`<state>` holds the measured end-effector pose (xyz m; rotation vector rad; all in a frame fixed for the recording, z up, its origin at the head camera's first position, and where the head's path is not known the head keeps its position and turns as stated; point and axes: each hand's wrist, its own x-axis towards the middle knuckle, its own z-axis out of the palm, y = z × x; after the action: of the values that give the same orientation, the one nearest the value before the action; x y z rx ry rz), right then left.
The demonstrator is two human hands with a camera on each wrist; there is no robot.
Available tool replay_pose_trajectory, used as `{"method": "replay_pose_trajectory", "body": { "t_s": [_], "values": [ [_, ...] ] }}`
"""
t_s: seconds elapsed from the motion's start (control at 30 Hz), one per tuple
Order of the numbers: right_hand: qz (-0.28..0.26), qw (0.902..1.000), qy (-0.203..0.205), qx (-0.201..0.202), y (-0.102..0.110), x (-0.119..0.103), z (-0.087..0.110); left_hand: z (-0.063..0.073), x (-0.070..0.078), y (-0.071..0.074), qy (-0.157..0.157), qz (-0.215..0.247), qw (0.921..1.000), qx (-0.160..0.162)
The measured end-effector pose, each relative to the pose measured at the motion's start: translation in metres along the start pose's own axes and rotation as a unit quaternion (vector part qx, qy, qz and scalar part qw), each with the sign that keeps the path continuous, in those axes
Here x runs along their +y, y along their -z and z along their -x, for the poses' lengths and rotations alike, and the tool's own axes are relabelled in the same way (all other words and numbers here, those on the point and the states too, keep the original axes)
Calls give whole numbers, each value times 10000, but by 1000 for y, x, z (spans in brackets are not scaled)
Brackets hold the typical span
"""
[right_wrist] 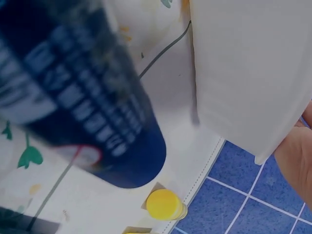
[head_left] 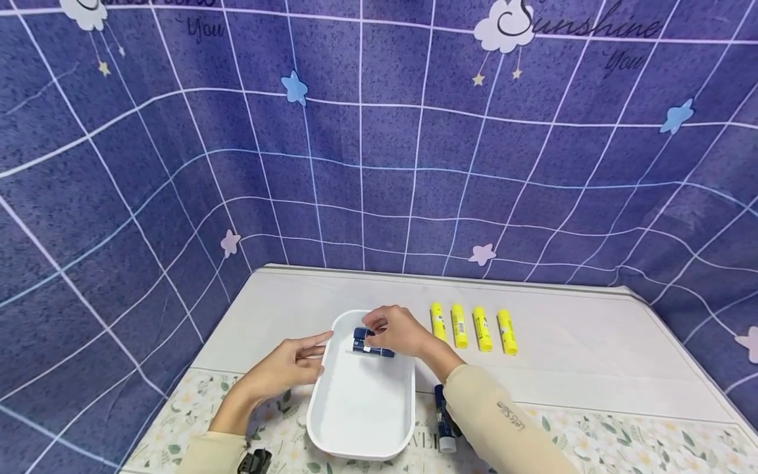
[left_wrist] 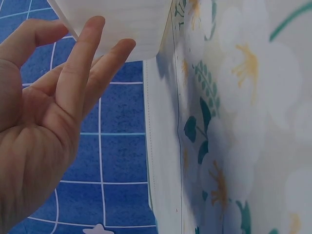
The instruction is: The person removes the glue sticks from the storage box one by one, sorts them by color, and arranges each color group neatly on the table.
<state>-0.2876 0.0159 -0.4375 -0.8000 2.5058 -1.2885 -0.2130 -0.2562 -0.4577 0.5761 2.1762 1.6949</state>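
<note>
A white tray (head_left: 362,408) lies lengthwise in front of me. At its far end are dark blue glue sticks (head_left: 385,353), partly covered by fingers. My right hand (head_left: 398,331) reaches over the tray's right rim and pinches one blue glue stick (head_left: 359,334) between thumb and fingers. The left hand (head_left: 287,365) touches the tray's left side. In the left wrist view, that hand's fingers (left_wrist: 73,83) extend against the tray's outer wall (left_wrist: 131,24).
Several yellow glue sticks (head_left: 459,326) line up to the tray's right. More dark blue tubes (head_left: 443,411) are beside the right forearm, one large and close in the right wrist view (right_wrist: 83,97). A floral cloth (head_left: 628,438) covers the table's near part; a blue curtain (head_left: 391,184) hangs behind.
</note>
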Motion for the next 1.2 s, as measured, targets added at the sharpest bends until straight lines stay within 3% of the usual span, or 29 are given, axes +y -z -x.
{"method": "replay_pose_trajectory", "body": {
  "t_s": [0.67,1.0,1.2],
  "values": [
    [1095,9935,-256,-190,-13,-9,-9,1,2,1,7,-55,10000,29],
    [1673,9842,-168,-554,-26,-10,-3,1,2,-1,-13,-12,10000,-26],
    [1726,9834,-238,-512,-30,-10,-2,1,2,-1,-2,32,10000,-21]
  ]
}}
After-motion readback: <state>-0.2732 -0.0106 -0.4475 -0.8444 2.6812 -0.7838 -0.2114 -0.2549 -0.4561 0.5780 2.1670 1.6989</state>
